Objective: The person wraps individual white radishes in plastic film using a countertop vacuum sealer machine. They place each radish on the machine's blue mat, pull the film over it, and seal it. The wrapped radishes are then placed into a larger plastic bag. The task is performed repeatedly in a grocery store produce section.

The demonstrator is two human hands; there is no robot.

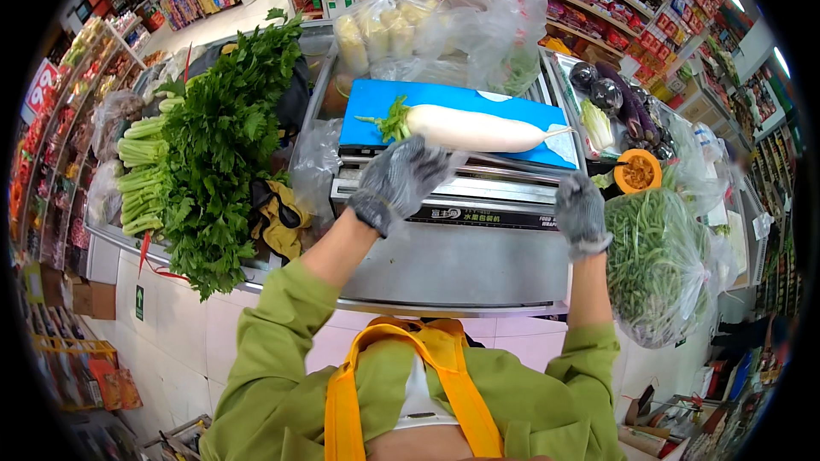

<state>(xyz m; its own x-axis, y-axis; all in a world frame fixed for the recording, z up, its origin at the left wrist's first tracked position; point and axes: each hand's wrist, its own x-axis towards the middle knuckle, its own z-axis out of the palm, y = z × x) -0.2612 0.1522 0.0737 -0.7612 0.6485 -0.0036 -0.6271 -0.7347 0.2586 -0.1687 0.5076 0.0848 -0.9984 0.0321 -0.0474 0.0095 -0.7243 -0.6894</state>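
A white daikon radish [478,130] with a short green leafy top lies across a blue board [366,109] on top of a film-wrapping machine [487,217]. My left hand [400,177], in a grey glove, is just below the radish's leafy end, over the machine's left part. Its fingers reach to the right and blur with motion, and a pale, see-through patch shows beside the fingertips. At the machine's right end is my right hand [581,209], gloved alike, with curled fingers. Whatever it may grip is hidden.
Bunches of celery [226,119] fill the left side, with a black-and-yellow cloth item [280,220] beside them. Bagged yellow produce [389,30] stands behind the board. At right are wrapped eggplants [628,98], a cut pumpkin [637,172] and a bag of green beans [656,260].
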